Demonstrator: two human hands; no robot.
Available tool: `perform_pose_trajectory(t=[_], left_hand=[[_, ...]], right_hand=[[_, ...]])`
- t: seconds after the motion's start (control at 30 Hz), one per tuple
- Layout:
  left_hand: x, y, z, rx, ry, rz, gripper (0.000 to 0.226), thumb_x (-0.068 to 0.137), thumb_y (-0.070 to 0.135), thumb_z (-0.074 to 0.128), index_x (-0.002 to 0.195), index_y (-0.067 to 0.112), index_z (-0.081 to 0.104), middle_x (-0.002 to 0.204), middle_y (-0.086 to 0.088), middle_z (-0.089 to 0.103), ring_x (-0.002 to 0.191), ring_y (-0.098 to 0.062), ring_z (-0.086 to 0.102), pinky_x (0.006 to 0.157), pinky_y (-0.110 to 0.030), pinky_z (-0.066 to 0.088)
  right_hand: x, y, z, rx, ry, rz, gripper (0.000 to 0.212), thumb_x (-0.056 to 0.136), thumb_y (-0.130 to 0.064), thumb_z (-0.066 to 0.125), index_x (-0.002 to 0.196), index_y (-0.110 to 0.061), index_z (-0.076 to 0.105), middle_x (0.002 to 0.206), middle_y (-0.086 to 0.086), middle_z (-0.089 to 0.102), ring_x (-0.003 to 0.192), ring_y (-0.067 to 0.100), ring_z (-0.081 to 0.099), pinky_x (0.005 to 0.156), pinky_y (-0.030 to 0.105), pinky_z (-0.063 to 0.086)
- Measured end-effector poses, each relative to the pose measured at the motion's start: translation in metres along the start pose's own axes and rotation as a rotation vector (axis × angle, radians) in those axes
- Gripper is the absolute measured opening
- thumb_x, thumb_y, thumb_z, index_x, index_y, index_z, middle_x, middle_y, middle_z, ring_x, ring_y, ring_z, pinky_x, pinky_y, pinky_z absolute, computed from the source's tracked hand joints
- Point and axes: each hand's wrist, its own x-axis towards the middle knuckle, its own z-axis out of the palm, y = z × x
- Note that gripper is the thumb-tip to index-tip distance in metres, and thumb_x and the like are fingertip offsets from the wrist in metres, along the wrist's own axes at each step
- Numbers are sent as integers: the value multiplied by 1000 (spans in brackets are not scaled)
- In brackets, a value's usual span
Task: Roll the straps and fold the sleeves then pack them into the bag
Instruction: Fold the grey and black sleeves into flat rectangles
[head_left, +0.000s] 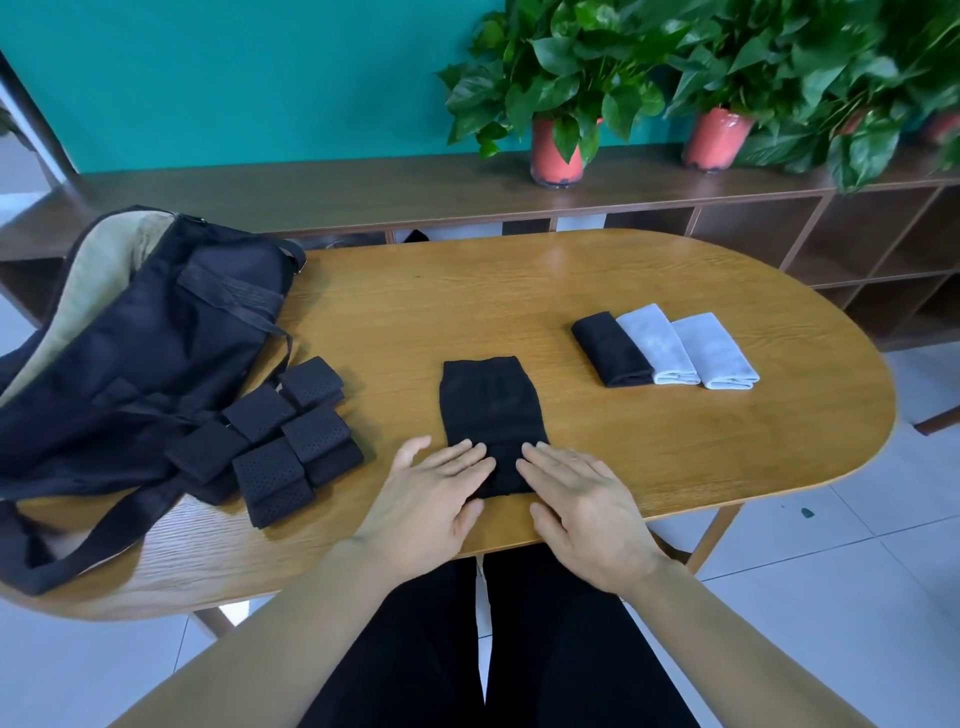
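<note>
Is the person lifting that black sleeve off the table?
No, the left hand and right hand press flat, fingers straight, on the black sleeve, which lies on the table.

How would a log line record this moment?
black sleeve flat | left hand pressing it | right hand pressing it | rolled straps beside bag
</note>
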Motion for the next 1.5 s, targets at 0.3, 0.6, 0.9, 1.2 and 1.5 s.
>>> perform_pose_trajectory(t=[0.3,0.6,0.9,1.2,1.5], left_hand=[[7,-9,-19,213,-124,-61,58,88,36,19,130,27,58,144,1,48,139,-16,35,108,-52,3],[13,-14,-14,251,-230,-154,85,82,53,-23,153,19,9,160,6,9,147,-12,-10,110,-50,-13],[24,-17,-25,161,-204,-150,78,84,52,-19,153,23,2,160,6,-8,143,-9,-22,113,-48,-17],[45,47,-14,91,-169,-67,86,84,52,-17,149,14,25,157,0,25,144,-12,17,111,-39,2],[55,23,-22,217,-223,-89,65,101,48,9,143,8,39,153,-4,34,144,-13,19,119,-38,-8]], right_hand=[[-3,-17,-8,32,-69,20,42,87,-29,45,121,-11,63,130,3,60,117,19,55,90,35,52],[-8,-36,2,5,-99,-52,46,88,-30,48,128,-7,57,138,10,51,114,21,51,87,31,47],[18,-7,-13,142,15,88,39,93,-26,40,122,-12,63,133,6,57,114,21,51,90,32,42],[54,46,-21,-93,-184,193,40,97,-15,40,137,-15,50,146,4,43,134,20,35,111,29,19],[24,29,-16,-110,-81,165,32,85,-18,45,99,-11,72,105,6,68,90,27,61,73,36,50]])
